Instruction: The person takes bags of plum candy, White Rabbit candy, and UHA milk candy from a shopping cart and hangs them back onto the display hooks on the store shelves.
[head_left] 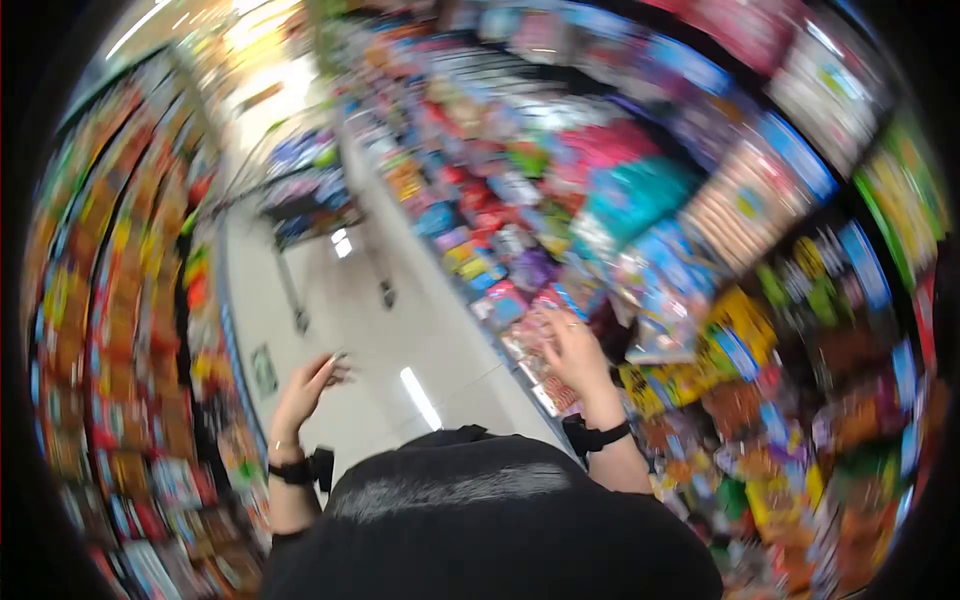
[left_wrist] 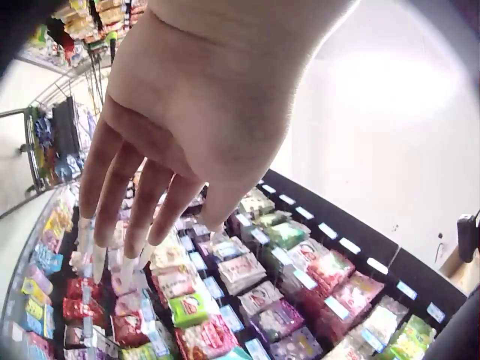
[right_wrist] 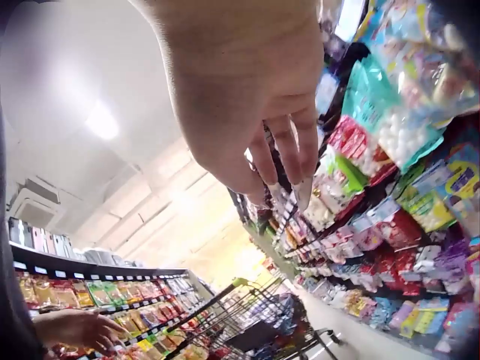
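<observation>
My left hand (head_left: 308, 392) is held over the aisle floor with nothing in it, its fingers loosely extended in the left wrist view. Close to the right-hand shelf, my right hand (head_left: 582, 362) reaches forward with relaxed fingers and holds nothing. Beneath and beside it in the head view lie small pink and red packets (head_left: 530, 345). A clear printed snack bag (head_left: 665, 300) hangs just to its right. Farther up the shelf is a teal and clear bag (right_wrist: 375, 97) with white round pieces inside. The head view is blurred.
A shopping cart (right_wrist: 251, 319) with goods in it stands ahead in the aisle. Shelves of orange and red packets (head_left: 70, 320) line the left side. On the right, stocked shelves run along the tiled floor (head_left: 350, 300), with yellow bags (head_left: 735, 335) low down.
</observation>
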